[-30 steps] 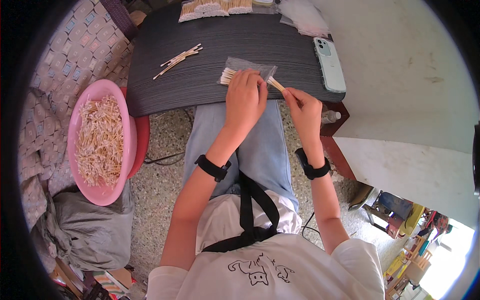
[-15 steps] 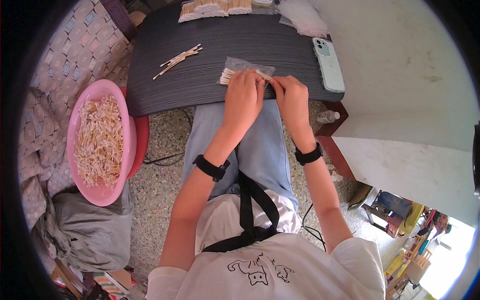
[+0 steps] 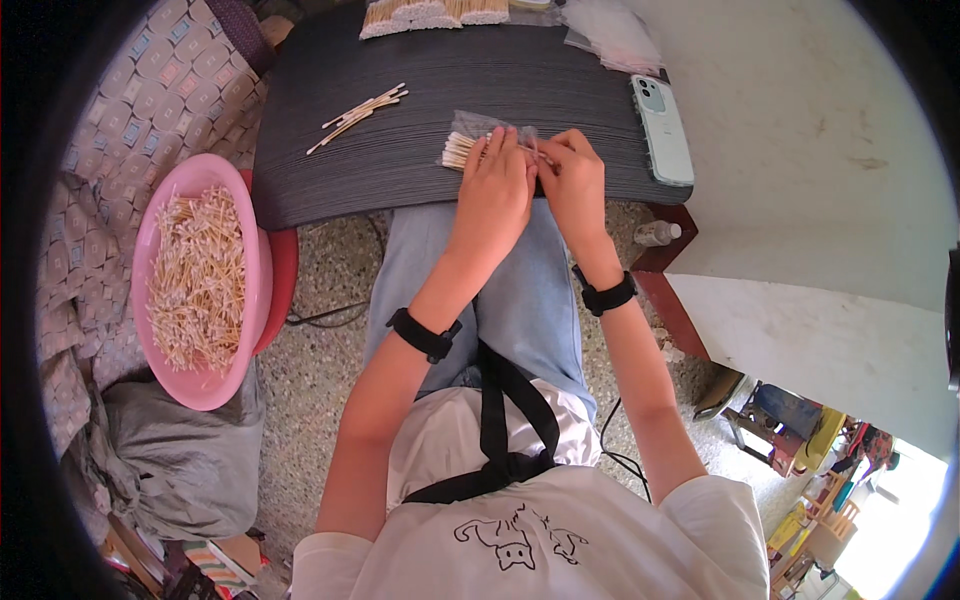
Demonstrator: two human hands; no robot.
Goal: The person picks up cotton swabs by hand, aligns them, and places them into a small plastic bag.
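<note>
A clear plastic bag of cotton swabs [image 3: 458, 150] lies at the near edge of the dark table, its white tips pointing left. My left hand [image 3: 496, 190] is closed over the bag, pressing it against the tabletop. At the bag's right end, the fingers of my right hand [image 3: 573, 180] pinch its plastic; the fingertips are partly hidden. A few loose cotton swabs [image 3: 358, 117] lie farther left on the table.
A pink basin [image 3: 150, 300] full of loose swabs stands at the left. At the table's far side are bundled swabs [image 3: 430, 14] and a stack of clear bags [image 3: 612, 32]. A pale phone [image 3: 664, 135] lies by the right edge, next to the wall.
My right hand has shifted slightly left and up, closer to my left hand, its fingers now folded over the bag's right end. My left hand stays on the bag.
</note>
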